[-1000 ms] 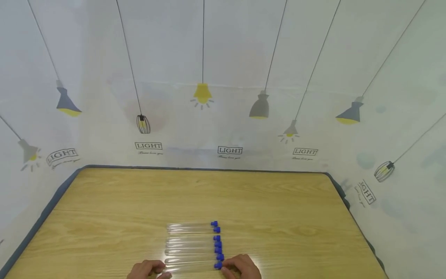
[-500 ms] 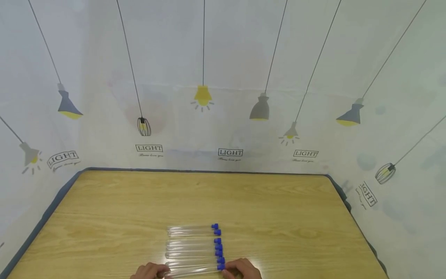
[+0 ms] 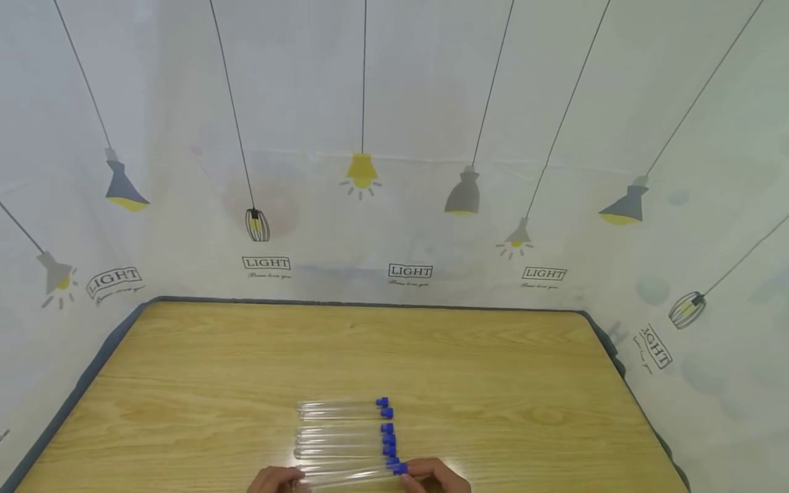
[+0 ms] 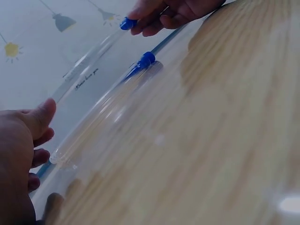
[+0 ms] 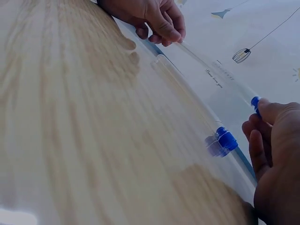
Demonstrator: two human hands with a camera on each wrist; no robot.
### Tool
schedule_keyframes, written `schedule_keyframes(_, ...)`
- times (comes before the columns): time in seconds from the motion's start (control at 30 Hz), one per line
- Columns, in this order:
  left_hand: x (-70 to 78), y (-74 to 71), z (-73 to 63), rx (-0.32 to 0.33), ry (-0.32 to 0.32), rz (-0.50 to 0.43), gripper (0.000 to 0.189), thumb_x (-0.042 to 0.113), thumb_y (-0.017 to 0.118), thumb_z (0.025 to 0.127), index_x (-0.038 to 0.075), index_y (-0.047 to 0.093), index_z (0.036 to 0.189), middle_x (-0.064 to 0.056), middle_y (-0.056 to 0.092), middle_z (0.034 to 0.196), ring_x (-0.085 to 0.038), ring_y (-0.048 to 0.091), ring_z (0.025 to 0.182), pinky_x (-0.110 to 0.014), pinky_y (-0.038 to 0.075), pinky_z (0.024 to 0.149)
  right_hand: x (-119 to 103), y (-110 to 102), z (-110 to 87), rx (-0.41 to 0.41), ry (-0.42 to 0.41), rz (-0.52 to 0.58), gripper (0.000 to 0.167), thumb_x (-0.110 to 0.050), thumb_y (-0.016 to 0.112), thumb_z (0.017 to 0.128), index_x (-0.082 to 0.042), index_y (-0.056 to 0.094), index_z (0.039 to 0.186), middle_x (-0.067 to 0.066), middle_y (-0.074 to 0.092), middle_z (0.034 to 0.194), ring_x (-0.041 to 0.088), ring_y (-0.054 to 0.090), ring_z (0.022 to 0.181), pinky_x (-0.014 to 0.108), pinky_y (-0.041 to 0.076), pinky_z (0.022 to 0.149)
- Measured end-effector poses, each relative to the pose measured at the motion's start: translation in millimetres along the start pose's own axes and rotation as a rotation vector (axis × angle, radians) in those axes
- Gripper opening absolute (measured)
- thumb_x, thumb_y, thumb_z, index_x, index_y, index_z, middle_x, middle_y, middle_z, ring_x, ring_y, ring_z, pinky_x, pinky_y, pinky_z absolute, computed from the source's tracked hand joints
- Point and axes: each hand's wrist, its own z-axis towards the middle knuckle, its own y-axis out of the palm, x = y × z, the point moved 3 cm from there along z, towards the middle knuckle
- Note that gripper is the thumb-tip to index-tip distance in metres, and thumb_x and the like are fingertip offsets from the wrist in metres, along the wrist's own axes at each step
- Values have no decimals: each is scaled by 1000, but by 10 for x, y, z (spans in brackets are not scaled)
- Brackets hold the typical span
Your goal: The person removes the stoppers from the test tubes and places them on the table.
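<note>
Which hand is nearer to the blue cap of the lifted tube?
Right. The right hand pinches the blue cap itself; the left hand holds the lifted tube at its opposite end.

The left hand sits at the bottom of the head view, left of centre, thumb and fingers pinching. The right hand, right of centre, pinches likewise, thumb uppermost.

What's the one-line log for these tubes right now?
held tube: raised above table | right grip: pinches blue cap | left grip: pinches other end | other tubes: lying on table
</note>
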Motion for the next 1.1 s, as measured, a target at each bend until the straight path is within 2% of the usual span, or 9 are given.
schedule_keyframes(0.07,-22,42,20,11,10,-67,40,-6,84,60,15,67,90,10,58,77,0,52,65,-13,40,53,-24,2,6,30,100,-1,13,-4,74,82,-6,63,87,7,69,86,17,65,64,32,54,53)
schedule_keyframes(0.23,-80,177,88,-1,104,-224,18,15,75,83,6,64,95,1,58,75,-1,52,62,-13,39,49,-27,-2,23,97,297,52,31,-11,76,82,-2,49,95,10,67,89,19,64,70,32,54,59)
schedule_keyframes(0.37,-105,249,103,-20,166,-269,26,25,65,89,0,61,97,-3,58,76,-2,54,63,-13,41,49,-8,-24,44,90,197,41,37,-6,73,84,2,50,112,9,68,88,18,65,68,32,54,58)
schedule_keyframes(0.43,-95,251,99,-3,154,-296,24,19,67,89,-2,61,98,-4,60,76,-1,56,65,-14,43,49,3,-32,53,91,112,6,33,-4,72,84,2,57,114,5,67,84,17,65,65,32,54,56)
schedule_keyframes(0.53,-97,238,92,40,122,-310,21,6,72,84,-4,62,98,-5,60,76,0,59,67,-18,45,48,21,-38,57,85,67,-32,24,-2,71,84,0,66,107,-2,65,82,15,65,65,33,54,54)
schedule_keyframes(0.67,-102,226,88,71,70,-341,27,-8,76,76,-4,62,100,-3,61,76,0,60,65,-18,45,47,37,-39,66,37,81,-44,23,0,70,84,-2,67,107,-8,64,83,14,65,67,33,55,56)
schedule_keyframes(0.83,-114,226,82,68,59,-438,24,1,71,84,-9,60,103,-9,62,75,-4,62,67,-21,46,46,46,-29,80,27,24,-73,20,-2,73,82,-5,71,102,-7,66,81,13,65,64,32,54,55)
schedule_keyframes(1.0,-88,193,73,67,-25,-362,21,5,72,83,-1,63,101,-6,62,73,-1,60,64,-19,45,45,33,-28,83,11,40,-59,17,-2,75,81,-2,71,97,-4,68,79,13,65,64,32,54,54)
schedule_keyframes(1.1,-88,166,47,45,-75,-382,27,-11,72,77,1,63,100,-1,64,75,-1,60,65,-19,47,48,29,-29,82,-22,82,-60,17,-5,75,81,-1,70,97,-5,68,79,13,66,66,32,55,55)
